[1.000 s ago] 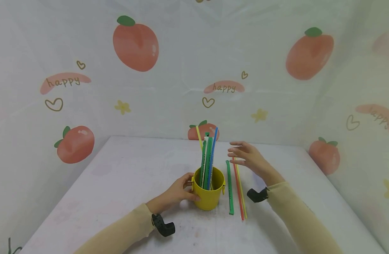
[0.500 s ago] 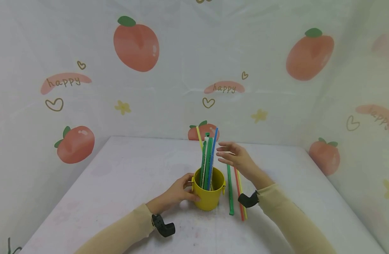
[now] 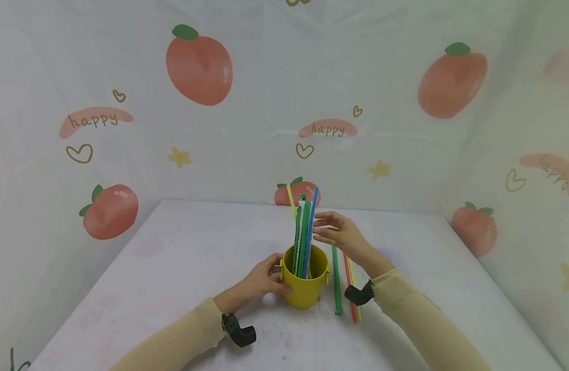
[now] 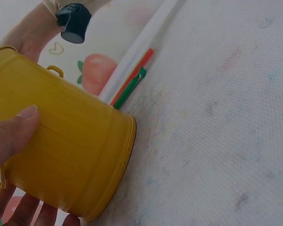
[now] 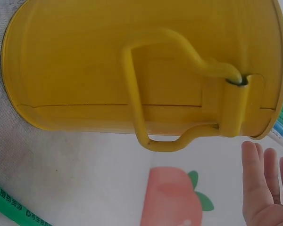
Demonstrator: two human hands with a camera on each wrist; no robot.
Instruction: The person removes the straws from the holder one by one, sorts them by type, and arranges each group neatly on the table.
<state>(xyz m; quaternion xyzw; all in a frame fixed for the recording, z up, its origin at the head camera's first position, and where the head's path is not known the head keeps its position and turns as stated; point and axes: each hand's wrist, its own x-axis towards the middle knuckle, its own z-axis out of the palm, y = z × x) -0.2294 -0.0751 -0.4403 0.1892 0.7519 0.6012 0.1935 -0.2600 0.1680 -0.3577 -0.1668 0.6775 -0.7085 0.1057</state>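
A small yellow metal bucket (image 3: 302, 292) stands upright on the table, with looped handles at its sides. My left hand (image 3: 265, 281) grips its left side; in the left wrist view the thumb (image 4: 16, 134) lies on one side of the wall and the fingers on the other. Several straws lean in the bucket: green-wrapped straws (image 3: 306, 232), a blue straw (image 3: 314, 206) and a yellow straw (image 3: 291, 200). Above the rim, my right hand (image 3: 342, 236) has its fingertips right at the straws' right side. Its fingers look loosely extended in the right wrist view, with nothing between them.
To the bucket's right, a green-wrapped straw (image 3: 337, 288), a red straw (image 3: 351, 296) and a yellow straw (image 3: 358, 314) lie on the white table (image 3: 196, 247). The right forearm passes over their far ends. A fruit-printed curtain (image 3: 247, 129) hangs behind the table.
My right hand has moved left from above the loose straws to beside those in the bucket, and slightly down lately. The left hand and bucket have stayed put.
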